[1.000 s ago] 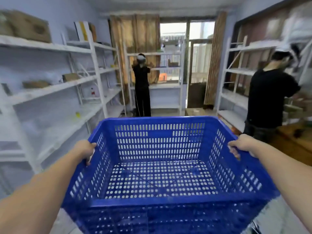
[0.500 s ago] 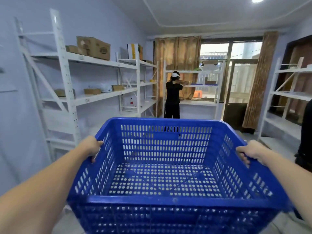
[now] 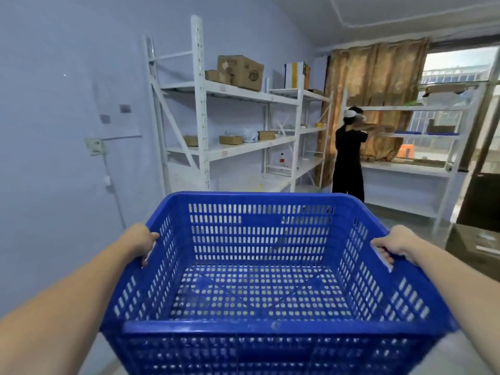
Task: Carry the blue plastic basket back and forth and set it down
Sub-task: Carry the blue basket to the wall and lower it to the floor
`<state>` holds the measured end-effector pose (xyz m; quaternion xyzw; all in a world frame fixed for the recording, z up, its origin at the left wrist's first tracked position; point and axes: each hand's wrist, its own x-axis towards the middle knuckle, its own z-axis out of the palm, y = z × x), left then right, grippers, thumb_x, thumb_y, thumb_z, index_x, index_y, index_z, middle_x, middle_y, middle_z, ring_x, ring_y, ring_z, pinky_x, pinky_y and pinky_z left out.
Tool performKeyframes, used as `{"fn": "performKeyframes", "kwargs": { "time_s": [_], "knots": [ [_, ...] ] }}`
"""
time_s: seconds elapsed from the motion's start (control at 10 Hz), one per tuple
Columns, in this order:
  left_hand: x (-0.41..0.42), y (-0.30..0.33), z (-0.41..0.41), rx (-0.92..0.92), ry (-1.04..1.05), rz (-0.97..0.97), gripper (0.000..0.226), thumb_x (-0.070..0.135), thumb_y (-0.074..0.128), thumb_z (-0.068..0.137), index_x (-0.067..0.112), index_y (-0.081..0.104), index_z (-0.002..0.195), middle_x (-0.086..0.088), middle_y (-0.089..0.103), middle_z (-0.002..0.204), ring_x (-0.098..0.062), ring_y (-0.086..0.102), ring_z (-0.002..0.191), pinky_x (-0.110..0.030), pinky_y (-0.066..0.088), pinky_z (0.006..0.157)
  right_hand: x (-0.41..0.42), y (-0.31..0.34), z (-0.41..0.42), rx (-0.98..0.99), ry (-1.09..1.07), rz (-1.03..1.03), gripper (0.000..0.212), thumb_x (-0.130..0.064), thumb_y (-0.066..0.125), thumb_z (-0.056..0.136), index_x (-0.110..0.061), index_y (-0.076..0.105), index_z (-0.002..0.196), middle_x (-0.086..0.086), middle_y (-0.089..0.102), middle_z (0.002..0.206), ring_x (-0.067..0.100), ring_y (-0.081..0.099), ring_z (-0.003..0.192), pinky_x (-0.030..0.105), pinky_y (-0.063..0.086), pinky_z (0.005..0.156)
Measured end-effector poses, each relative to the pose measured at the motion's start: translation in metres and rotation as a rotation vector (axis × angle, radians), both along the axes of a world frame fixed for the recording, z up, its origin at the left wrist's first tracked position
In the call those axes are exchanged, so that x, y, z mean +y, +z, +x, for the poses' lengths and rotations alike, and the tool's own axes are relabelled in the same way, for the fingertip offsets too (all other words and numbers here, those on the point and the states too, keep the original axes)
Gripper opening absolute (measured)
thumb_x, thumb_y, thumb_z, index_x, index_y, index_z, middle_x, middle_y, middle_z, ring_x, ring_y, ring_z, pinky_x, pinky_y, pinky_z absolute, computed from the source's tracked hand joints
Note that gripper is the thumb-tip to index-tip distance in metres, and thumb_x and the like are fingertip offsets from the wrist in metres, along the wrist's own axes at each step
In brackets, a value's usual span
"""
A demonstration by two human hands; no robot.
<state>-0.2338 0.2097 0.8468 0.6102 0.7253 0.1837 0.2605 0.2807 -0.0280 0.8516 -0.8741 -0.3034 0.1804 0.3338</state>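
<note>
Left hand (image 3: 142, 240) and right hand (image 3: 393, 243) clamp opposite rims of empty blue perforated plastic basket (image 3: 259, 324) (fingers curled over edges), held aloft facing white metal shelving (image 3: 200, 104).

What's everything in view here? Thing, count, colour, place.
basket: 1, blue, held in front, empty
shelves: several, white, along left and far walls
boxes: several, brown, on left shelves
curtain: 1, tan, far wall
person: 1, in black, at far shelves
stool: 1, orange, behind far shelves
left hand: 1, fingers around basket's left rim
right hand: 1, fingers around basket's right rim
</note>
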Motion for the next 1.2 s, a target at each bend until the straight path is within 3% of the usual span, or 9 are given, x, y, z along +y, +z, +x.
{"fn": "performKeyframes", "kwargs": {
  "time_s": [0.1, 0.3, 0.5, 0.6, 0.7, 0.8, 0.9, 1.0, 1.2],
  "knots": [
    [0.011, -0.018, -0.046, -0.054, 0.064, 0.100, 0.038, 0.022, 0.054, 0.101, -0.013, 0.065, 0.111, -0.017, 0.068, 0.081, -0.029, 0.063, 0.057, -0.019, 0.045, 0.044, 0.055, -0.013, -0.018, 0.041, 0.073, 0.001, 0.044, -0.004, 0.064, 0.093, -0.001, 0.051, 0.052, 0.015, 0.050, 0.042, 0.021, 0.042, 0.030, 0.028, 0.043, 0.047],
    [0.019, -0.042, -0.114, 0.089, 0.230, 0.060, 0.036, 0.023, 0.055, 0.100, -0.003, 0.061, 0.075, -0.018, 0.066, 0.065, -0.028, 0.060, 0.050, -0.028, 0.050, 0.049, 0.168, -0.044, -0.063, 0.088, 0.301, -0.051, 0.047, -0.004, 0.060, 0.097, -0.002, 0.048, 0.051, 0.012, 0.046, 0.037, 0.019, 0.040, 0.025, 0.022, 0.039, 0.038],
    [0.009, -0.058, -0.174, 0.112, 0.410, 0.047, 0.035, 0.025, 0.056, 0.100, -0.004, 0.062, 0.081, -0.027, 0.072, 0.088, -0.030, 0.068, 0.062, -0.031, 0.052, 0.052, 0.271, -0.055, -0.126, 0.100, 0.509, -0.095, 0.045, -0.006, 0.058, 0.099, -0.002, 0.049, 0.055, 0.012, 0.048, 0.039, 0.018, 0.040, 0.027, 0.031, 0.039, 0.045],
    [-0.006, -0.068, -0.203, 0.123, 0.496, 0.033, 0.040, 0.025, 0.054, 0.101, 0.002, 0.054, 0.069, -0.029, 0.072, 0.094, -0.024, 0.059, 0.054, -0.029, 0.047, 0.049, 0.314, -0.061, -0.167, 0.070, 0.595, -0.131, 0.047, -0.010, 0.058, 0.099, -0.001, 0.050, 0.054, 0.011, 0.048, 0.036, 0.017, 0.040, 0.023, 0.029, 0.039, 0.044],
    [-0.016, -0.082, -0.235, 0.160, 0.603, 0.023, 0.043, 0.028, 0.054, 0.100, 0.006, 0.048, 0.064, -0.028, 0.072, 0.094, -0.026, 0.063, 0.061, -0.029, 0.046, 0.051, 0.354, -0.069, -0.214, 0.036, 0.686, -0.145, 0.045, -0.008, 0.059, 0.098, 0.000, 0.050, 0.055, 0.008, 0.046, 0.030, 0.014, 0.039, 0.019, 0.021, 0.036, 0.033],
    [-0.022, -0.104, -0.273, 0.160, 0.701, 0.004, 0.040, 0.029, 0.053, 0.100, 0.003, 0.053, 0.071, -0.026, 0.072, 0.086, -0.033, 0.070, 0.071, -0.034, 0.053, 0.061, 0.400, -0.089, -0.260, 0.021, 0.773, -0.142, 0.050, -0.012, 0.059, 0.098, 0.000, 0.049, 0.051, 0.010, 0.049, 0.031, 0.017, 0.043, 0.023, 0.022, 0.040, 0.037],
    [-0.021, -0.131, -0.314, 0.153, 0.769, -0.038, 0.037, 0.030, 0.052, 0.101, -0.001, 0.056, 0.081, -0.020, 0.070, 0.062, -0.032, 0.067, 0.053, -0.039, 0.057, 0.064, 0.445, -0.118, -0.307, -0.004, 0.858, -0.162, 0.055, -0.021, 0.063, 0.097, -0.002, 0.056, 0.046, 0.019, 0.060, 0.044, 0.026, 0.053, 0.037, 0.035, 0.050, 0.063],
    [-0.011, -0.153, -0.351, 0.169, 0.801, -0.061, 0.033, 0.030, 0.048, 0.102, -0.001, 0.057, 0.097, -0.019, 0.069, 0.059, -0.032, 0.068, 0.050, -0.038, 0.058, 0.065, 0.481, -0.146, -0.352, -0.004, 0.906, -0.185, 0.054, -0.022, 0.062, 0.097, -0.001, 0.057, 0.048, 0.021, 0.061, 0.047, 0.025, 0.053, 0.036, 0.035, 0.048, 0.060],
    [0.021, -0.204, -0.403, 0.133, 0.859, -0.117, 0.039, 0.032, 0.042, 0.103, -0.002, 0.058, 0.092, -0.019, 0.068, 0.054, -0.032, 0.068, 0.056, -0.037, 0.054, 0.069, 0.537, -0.198, -0.420, -0.007, 0.933, -0.249, 0.055, -0.022, 0.058, 0.100, -0.001, 0.053, 0.049, 0.012, 0.054, 0.037, 0.023, 0.051, 0.032, 0.035, 0.044, 0.056]
  ]
}}
